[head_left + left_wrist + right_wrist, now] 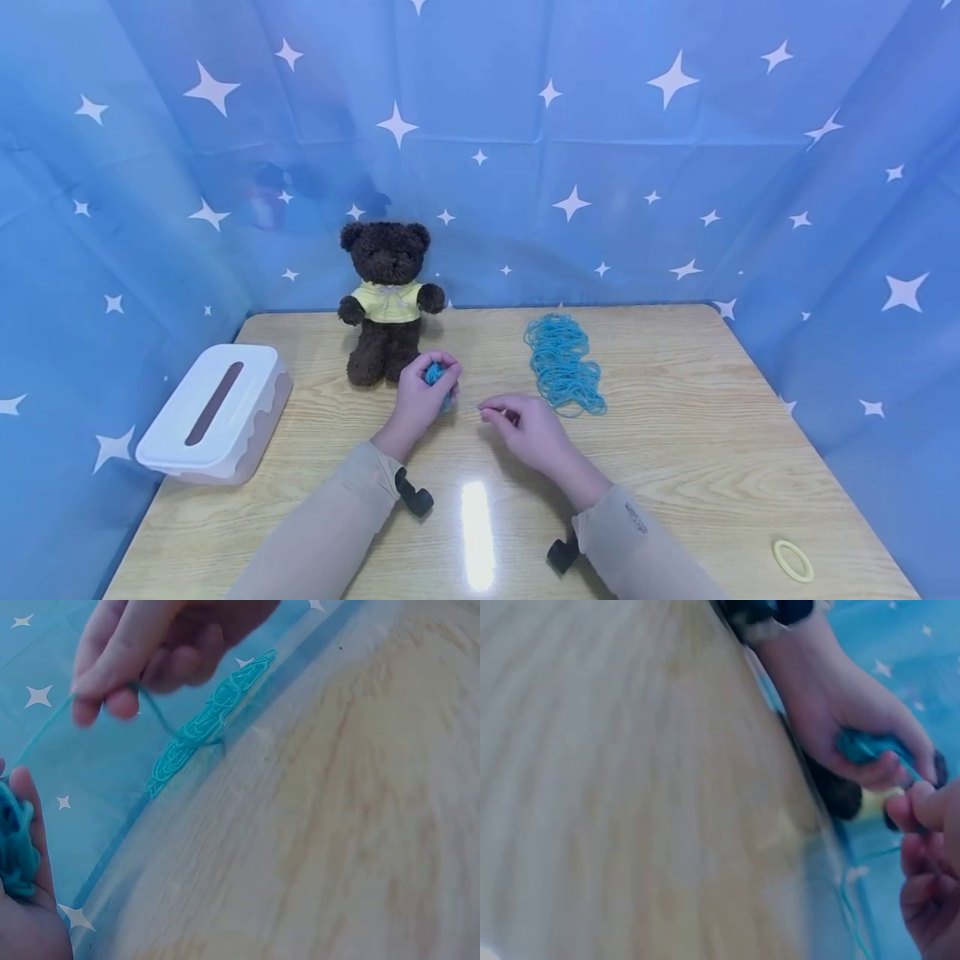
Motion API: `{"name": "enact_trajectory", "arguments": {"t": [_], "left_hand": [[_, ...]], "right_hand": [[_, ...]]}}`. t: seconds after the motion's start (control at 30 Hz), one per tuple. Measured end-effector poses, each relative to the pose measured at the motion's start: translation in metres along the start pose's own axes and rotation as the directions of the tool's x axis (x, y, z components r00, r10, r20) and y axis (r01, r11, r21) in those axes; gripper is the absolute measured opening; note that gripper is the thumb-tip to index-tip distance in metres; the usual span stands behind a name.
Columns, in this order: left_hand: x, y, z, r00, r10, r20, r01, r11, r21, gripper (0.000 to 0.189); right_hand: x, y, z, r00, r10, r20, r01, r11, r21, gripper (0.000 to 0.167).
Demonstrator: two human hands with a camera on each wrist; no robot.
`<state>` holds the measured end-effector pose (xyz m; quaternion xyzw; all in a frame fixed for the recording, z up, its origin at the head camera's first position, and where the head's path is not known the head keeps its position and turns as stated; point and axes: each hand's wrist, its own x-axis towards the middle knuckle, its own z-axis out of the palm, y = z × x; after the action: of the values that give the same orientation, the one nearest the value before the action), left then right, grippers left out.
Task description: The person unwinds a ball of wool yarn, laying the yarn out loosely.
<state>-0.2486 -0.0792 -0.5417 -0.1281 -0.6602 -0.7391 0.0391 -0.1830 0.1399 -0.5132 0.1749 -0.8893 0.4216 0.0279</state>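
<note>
My left hand (422,402) grips a small wound bundle of teal yarn (433,374), with the fingers curled round it. In the left wrist view part of that bundle shows at the left edge. To the right of it, my right hand (534,435) pinches a strand of the yarn (45,729) between thumb and fingertips. The strand runs taut from the bundle to the pinch, and a loose tail hangs beyond. Just past the right hand, a loose heap of teal yarn (564,367) lies in loops on the wooden table (675,433).
Behind the left hand a dark brown teddy bear (386,302) in a yellow top stands near the back edge. A white lidded box (258,408) with a slot sits at the left. A pale yellow ring (777,550) lies front right. Starry blue curtains surround the table.
</note>
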Motion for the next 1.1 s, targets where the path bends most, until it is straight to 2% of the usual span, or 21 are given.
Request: {"name": "enact_trajectory", "arguments": {"t": [0.13,0.27,0.47,0.6,0.83,1.1], "left_hand": [[0.0,0.002,0.001,0.999,-0.039,0.013,0.039,0.999,-0.031,0.015],[-0.001,0.001,0.0,0.998,-0.063,0.011,0.063,0.998,-0.018,0.016],[-0.001,-0.001,-0.001,0.999,-0.052,0.01,0.052,0.999,0.008,0.016],[-0.002,0.0,-0.002,1.0,-0.03,-0.002,0.03,0.999,0.028,0.016],[-0.001,0.001,-0.001,1.0,0.014,-0.02,-0.013,0.998,0.054,0.013],[0.0,0.0,-0.001,0.999,-0.006,-0.037,0.007,0.999,0.039,0.014]], "right_hand": [[-0.007,0.01,-0.023,0.995,0.002,-0.096,-0.002,1.0,-0.002,0.016],[-0.013,0.023,-0.044,0.985,0.018,-0.172,-0.02,1.0,-0.008,0.014],[-0.022,0.038,-0.074,0.972,0.078,-0.222,-0.089,0.995,-0.037,0.021],[-0.027,0.045,-0.089,0.953,0.14,-0.268,-0.168,0.982,-0.083,0.023],[-0.036,0.065,-0.11,0.924,0.263,-0.277,-0.319,0.931,-0.18,0.026],[-0.042,0.08,-0.121,0.898,0.363,-0.25,-0.429,0.849,-0.308,0.026]]}}
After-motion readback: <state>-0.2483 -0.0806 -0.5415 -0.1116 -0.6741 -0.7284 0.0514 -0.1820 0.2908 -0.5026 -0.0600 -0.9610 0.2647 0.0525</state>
